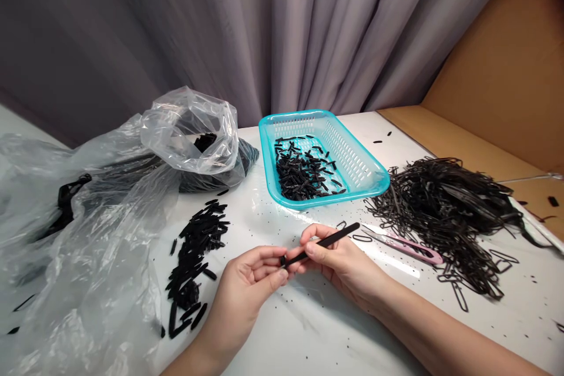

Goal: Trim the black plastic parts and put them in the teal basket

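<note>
My right hand [339,261] pinches a long thin black clip [328,240] that points up and to the right. My left hand [247,288] is curled, its fingertips pinching the clip's lower left end, where a small black piece [283,260] sits. Both hands hover low over the white table [308,329] in front of a turquoise basket [352,155] that holds several short black pieces [304,173]. A heap of similar black pieces [196,258] lies on the table just left of my left hand.
A crumpled clear plastic bag [88,235] with black parts inside covers the left side. A tangled pile of black clips [445,205] lies at the right, with pink-handled scissors [408,247] beside it. Brown cardboard [497,94] stands far right, grey curtains [282,29] behind.
</note>
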`<state>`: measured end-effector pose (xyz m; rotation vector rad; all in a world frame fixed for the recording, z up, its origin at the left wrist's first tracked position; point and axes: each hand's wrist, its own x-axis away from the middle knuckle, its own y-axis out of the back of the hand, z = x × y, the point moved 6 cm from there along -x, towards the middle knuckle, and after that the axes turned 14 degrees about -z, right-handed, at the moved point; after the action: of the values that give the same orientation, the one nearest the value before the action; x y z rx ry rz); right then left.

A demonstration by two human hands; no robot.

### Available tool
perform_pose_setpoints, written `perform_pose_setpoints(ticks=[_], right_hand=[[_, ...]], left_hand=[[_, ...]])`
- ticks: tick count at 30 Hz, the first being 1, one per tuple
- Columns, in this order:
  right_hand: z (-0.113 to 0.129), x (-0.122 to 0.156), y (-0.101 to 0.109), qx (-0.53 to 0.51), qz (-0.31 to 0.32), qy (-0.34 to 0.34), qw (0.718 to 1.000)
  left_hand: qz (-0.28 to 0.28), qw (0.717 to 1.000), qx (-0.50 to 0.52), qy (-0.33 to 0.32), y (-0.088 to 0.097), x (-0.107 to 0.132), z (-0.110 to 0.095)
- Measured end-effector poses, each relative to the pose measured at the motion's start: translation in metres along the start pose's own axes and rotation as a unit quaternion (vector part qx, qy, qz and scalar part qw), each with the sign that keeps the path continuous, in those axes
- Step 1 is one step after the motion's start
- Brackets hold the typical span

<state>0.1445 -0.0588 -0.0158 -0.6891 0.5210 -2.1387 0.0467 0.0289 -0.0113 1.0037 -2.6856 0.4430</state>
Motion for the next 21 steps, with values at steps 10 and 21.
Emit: perform_pose_setpoints(ticks=[10,21], right_hand=[[0.007,-0.001,0.001,0.009,-0.021,0.036,0.999],[0.022,0.011,0.001,0.172,-0.041,0.148,0.973]], left_hand=[[-0.018,1.0,-0.009,-0.006,0.003,0.0,0.0],[-0.034,0.999,0.0,-0.017,0.007,0.0,0.002]])
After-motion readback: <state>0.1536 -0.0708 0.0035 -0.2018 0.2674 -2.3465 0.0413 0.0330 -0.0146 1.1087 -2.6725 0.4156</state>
